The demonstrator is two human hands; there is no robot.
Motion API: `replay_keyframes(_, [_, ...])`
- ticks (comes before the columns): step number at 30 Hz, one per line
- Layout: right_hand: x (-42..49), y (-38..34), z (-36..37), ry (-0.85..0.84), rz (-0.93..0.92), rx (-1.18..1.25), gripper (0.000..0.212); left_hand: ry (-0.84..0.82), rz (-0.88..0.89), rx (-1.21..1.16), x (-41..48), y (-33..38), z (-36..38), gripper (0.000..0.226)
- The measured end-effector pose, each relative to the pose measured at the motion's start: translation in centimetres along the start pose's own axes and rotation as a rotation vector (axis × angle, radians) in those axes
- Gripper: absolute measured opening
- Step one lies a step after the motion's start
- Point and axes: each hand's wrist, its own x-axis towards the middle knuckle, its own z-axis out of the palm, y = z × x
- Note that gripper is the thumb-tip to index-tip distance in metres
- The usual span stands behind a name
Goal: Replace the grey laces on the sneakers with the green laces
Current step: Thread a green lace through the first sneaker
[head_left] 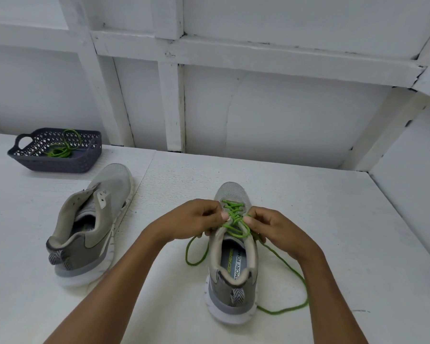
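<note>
Over the sneaker point(233, 244), left hand point(191, 219) and right hand point(271, 227) curled, each pinching the green lace point(233, 217) between thumb and fingertips

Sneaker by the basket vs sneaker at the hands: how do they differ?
The basket-side sneaker shows no lace; the hand-side sneaker has a green lace threaded. The basket-side sneaker leans onto its side; the hand-side sneaker stands upright. The basket-side sneaker is untouched; the left hand and right hand pinch the hand-side sneaker's lace. Both are grey with white soles, toes pointing away.

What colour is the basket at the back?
The basket is dark greyish blue, seen best in the head view.
</note>
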Motion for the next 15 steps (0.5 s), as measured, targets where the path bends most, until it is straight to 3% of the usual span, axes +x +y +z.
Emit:
replay_keyframes(9, [-1.2, 1.5, -1.5, 0.14, -0.045, 0.196, 0.023, 0.053, -0.023, -0.046, -0.5, -1.0, -1.3, 0.034])
replay_keyframes(15, [-1.0, 2.3, -0.4, 0.155, -0.058, 0.249, 0.023, 0.012, -0.02, 0.128, -0.8, -1.1, -2.7, 0.035])
